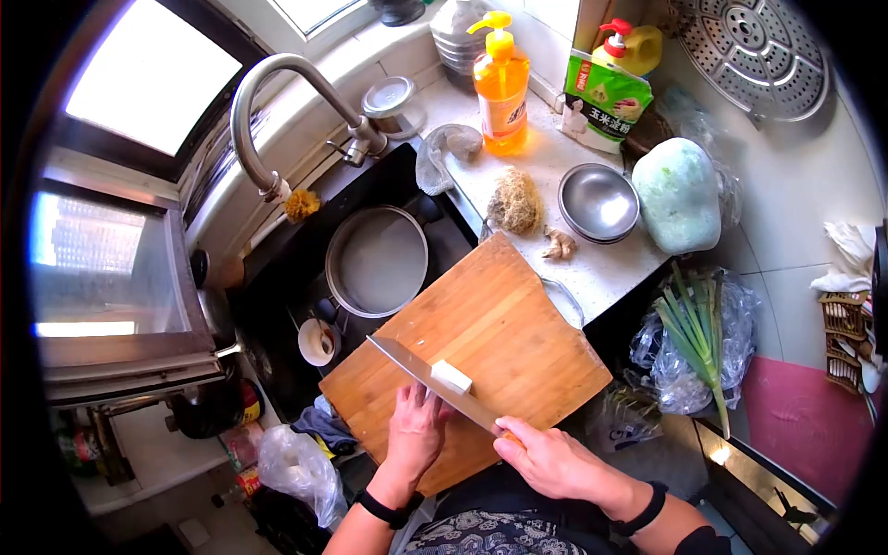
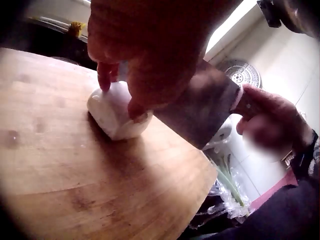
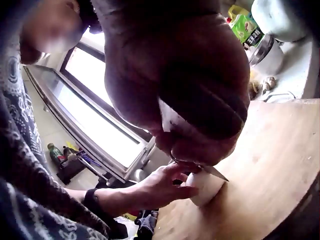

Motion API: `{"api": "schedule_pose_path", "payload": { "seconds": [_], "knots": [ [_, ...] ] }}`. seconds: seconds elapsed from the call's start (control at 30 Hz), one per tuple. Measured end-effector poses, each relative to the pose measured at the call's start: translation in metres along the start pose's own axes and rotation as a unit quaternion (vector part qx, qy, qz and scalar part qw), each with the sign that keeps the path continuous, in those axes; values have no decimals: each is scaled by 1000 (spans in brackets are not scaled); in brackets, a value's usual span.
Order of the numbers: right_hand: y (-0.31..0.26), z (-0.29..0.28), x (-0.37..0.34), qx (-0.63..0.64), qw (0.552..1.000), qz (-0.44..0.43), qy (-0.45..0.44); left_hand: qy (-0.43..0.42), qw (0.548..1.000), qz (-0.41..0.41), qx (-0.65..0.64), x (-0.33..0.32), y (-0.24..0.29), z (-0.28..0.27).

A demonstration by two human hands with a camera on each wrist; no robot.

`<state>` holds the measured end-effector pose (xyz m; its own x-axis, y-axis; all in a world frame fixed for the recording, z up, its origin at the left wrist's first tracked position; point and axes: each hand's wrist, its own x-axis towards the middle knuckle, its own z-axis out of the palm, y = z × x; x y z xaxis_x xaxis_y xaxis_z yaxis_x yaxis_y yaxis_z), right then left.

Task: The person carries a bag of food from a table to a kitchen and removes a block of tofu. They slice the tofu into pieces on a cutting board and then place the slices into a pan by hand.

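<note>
A white chunk [image 1: 451, 376] that looks like peeled radish sits on the wooden cutting board [image 1: 499, 305]. My left hand [image 1: 416, 433] pinches it, with a finger and the thumb on its surface in the left wrist view. My right hand [image 1: 555, 460] grips the handle of a cleaver [image 1: 407, 359], whose broad blade slants across the board. From the head view the blade passes between the left fingertips and the visible part of the chunk [image 2: 117, 112]. The right wrist view shows the blade's corner [image 3: 215, 173] right at the chunk's top.
A pan [image 1: 377, 262] and a small cup [image 1: 319, 342] stand in the dark sink beyond the board. On the counter are a soap bottle [image 1: 502, 92], metal bowls [image 1: 599, 203], ginger [image 1: 559, 244] and a pale green melon [image 1: 678, 196]. Green onions [image 1: 694, 333] lie on plastic at the right.
</note>
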<state>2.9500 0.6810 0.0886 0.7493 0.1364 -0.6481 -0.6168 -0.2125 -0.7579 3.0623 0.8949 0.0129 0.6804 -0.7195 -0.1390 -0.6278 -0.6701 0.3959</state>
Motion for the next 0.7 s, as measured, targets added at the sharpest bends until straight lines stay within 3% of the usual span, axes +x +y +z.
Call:
{"api": "schedule_pose_path", "payload": {
  "seconds": [0.1, 0.27, 0.47, 0.7],
  "knots": [
    [6, 7, -6, -36, 999, -11, 21, -3, 998, -38, -44, 0, 3, -1],
    [8, 11, -29, -35, 999, 12, 35, 15, 998, -17, -58, 0, -5, 3],
    [12, 19, 36, -55, 998, 12, 34, 14, 999, -16, -30, 0, -6, 5],
    [34, 24, 19, -55, 995, 0, 77, 12, 999, -23, -31, -2, -7, 5]
  ]
}}
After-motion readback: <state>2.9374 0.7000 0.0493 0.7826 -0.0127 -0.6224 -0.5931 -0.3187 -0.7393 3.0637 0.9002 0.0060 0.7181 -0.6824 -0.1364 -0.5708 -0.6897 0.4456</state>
